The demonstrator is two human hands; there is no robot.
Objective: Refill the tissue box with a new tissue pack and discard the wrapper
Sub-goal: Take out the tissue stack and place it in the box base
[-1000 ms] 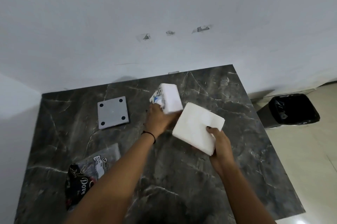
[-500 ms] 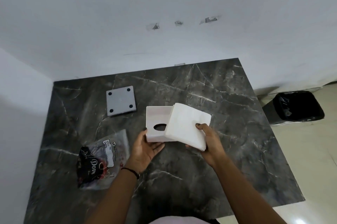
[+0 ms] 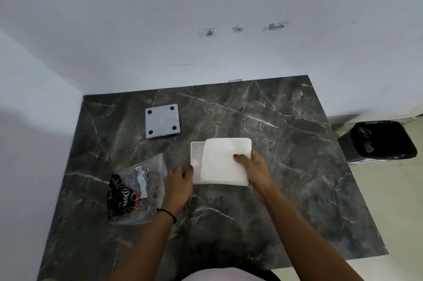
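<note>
A white tissue box [image 3: 197, 159] sits open side up on the dark marble table [image 3: 286, 166]. A stack of white tissues [image 3: 223, 161] lies over its opening and covers most of it. My right hand [image 3: 254, 166] grips the stack at its right edge, thumb on top. My left hand [image 3: 179, 181] steadies the box at its left wall, fingers against it. The box's grey bottom panel [image 3: 162, 121], with a black dot in each corner, lies apart at the back left. The emptied plastic wrapper [image 3: 135, 189] lies crumpled to the left of my left hand.
A bin lined with a black bag [image 3: 382, 141] stands on the floor off the table's right edge. White walls close the table at the back and on the left.
The left hand turned the box from tilted in the air to resting on the table. The right hand brought the tissue stack leftward over the box's opening.
</note>
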